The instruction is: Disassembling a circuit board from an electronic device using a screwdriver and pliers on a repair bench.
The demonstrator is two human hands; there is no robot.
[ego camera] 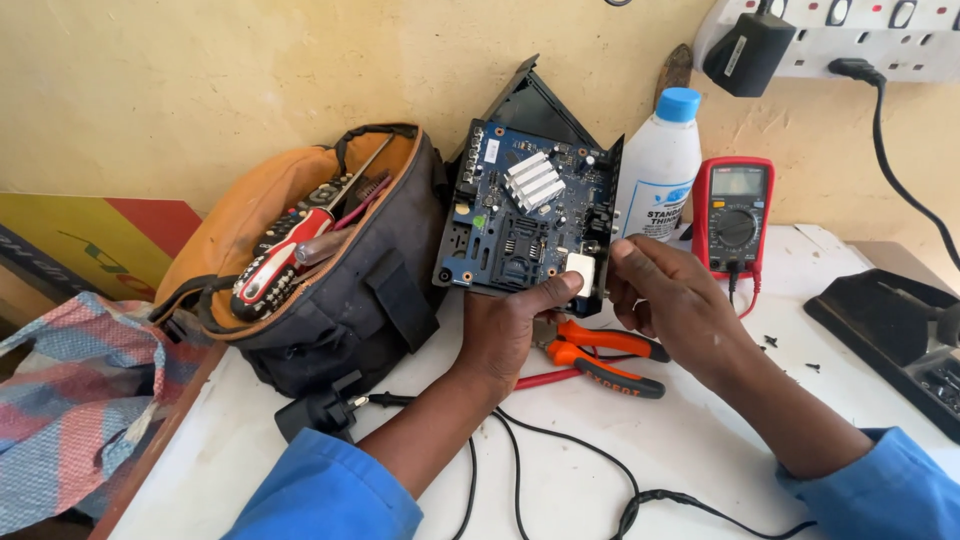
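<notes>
pliers (600,362) jaws hidden behind left hand (505,325); black case (895,335) seemingly cropped right

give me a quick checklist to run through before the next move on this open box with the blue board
1. Left hand supports the open black casing from below, thumb on the blue circuit board: ok.
2. Right hand grips the casing's right edge: ok.
3. Board fully seated in the casing: cannot tell, lower edge is hidden by the hands.
4. Orange pliers within reach on the table: ok.
5. Red multimeter close by, its display: cannot tell.
6. Working space free of cables: not ok, black cables trail under the arms.
</notes>
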